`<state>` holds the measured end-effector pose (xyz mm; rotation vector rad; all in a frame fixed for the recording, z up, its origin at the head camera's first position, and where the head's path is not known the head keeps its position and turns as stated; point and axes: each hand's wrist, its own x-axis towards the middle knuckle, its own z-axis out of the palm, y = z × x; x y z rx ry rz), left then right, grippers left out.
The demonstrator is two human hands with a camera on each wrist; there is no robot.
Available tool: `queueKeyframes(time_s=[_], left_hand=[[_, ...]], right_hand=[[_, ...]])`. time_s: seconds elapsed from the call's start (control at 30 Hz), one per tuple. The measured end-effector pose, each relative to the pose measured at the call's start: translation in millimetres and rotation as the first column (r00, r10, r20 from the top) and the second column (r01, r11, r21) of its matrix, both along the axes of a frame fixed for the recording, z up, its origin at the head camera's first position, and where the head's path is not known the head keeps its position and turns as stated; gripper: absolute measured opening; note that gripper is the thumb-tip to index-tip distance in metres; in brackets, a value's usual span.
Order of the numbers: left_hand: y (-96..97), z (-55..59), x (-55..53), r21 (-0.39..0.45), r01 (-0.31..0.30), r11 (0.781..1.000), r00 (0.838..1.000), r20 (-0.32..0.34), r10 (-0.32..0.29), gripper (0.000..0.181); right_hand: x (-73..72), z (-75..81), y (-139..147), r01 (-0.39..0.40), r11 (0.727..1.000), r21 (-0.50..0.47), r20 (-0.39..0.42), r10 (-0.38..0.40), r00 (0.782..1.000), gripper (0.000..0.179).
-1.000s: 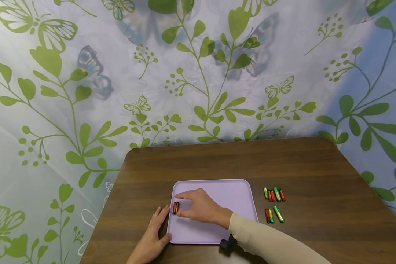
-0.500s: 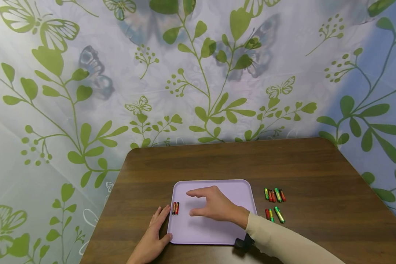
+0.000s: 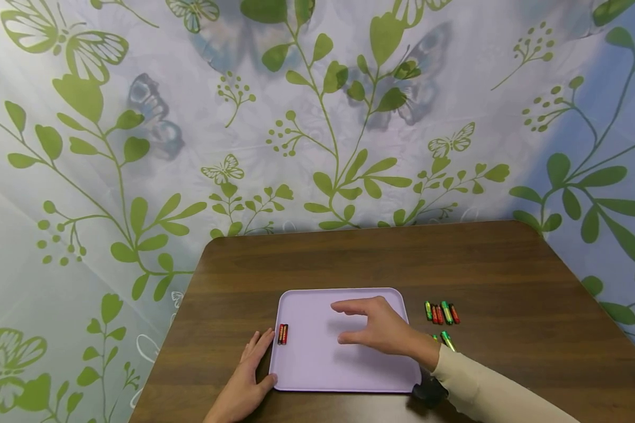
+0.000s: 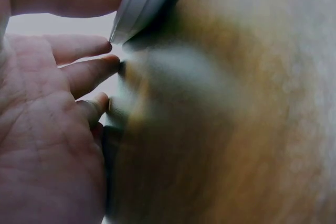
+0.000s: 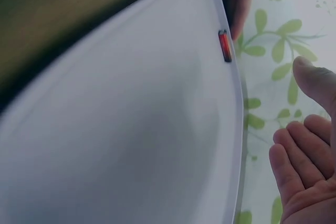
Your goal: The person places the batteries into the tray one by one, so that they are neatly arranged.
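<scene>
Two red and black batteries (image 3: 283, 334) lie side by side by the left wall of the lilac tray (image 3: 317, 370). My left hand (image 3: 246, 379) rests on the table against the tray's left edge, its fingers extended; the left wrist view shows the palm (image 4: 42, 119) and the tray rim close by. Over the right half of the tray hovers my right hand (image 3: 381, 329), thumb and fingers spread apart with nothing between them. In the right wrist view, this hand (image 5: 310, 166) appears at the right, away from the batteries (image 5: 224, 45).
Right of the tray, a row of several green and red batteries (image 3: 441, 313) lies on the brown table (image 3: 508, 294). Nearer the front, a green battery (image 3: 447, 341) shows beside my right forearm, which hides part of that group. A patterned cloth (image 3: 296, 117) hangs behind the table.
My right hand has moved rightward from the two batteries across the tray, its fingers staying apart. The batteries remain at the tray's left side. My left hand has stayed in place.
</scene>
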<state>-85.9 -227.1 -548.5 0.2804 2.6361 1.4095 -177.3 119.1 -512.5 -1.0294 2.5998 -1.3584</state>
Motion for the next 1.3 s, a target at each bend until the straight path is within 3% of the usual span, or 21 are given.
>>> queueKeyframes(time_s=[0.33,0.73,0.87,1.3], left_hand=[[-0.3,0.3,0.5,-0.005,0.003,1.0,1.0,-0.013,-0.003,0.087],[0.2,1.1,0.3,-0.018,-0.001,1.0,1.0,-0.018,0.0,0.087],[0.2,0.1,0.5,-0.018,0.0,1.0,1.0,-0.017,0.0,0.087],[-0.1,0.4,0.1,-0.017,0.004,1.0,1.0,-0.013,-0.005,0.086]], right_hand=[[9.3,-4.0,46.2,0.021,0.999,-0.027,-0.031,-0.022,0.999,0.06],[25.2,-4.9,95.4,0.105,0.994,-0.026,-0.044,-0.106,0.993,0.064],[30.4,-8.9,114.7,0.108,0.994,-0.029,-0.082,-0.11,0.991,0.063],[49.7,-9.0,169.1,0.209,0.973,0.097,-0.035,-0.207,0.978,0.065]])
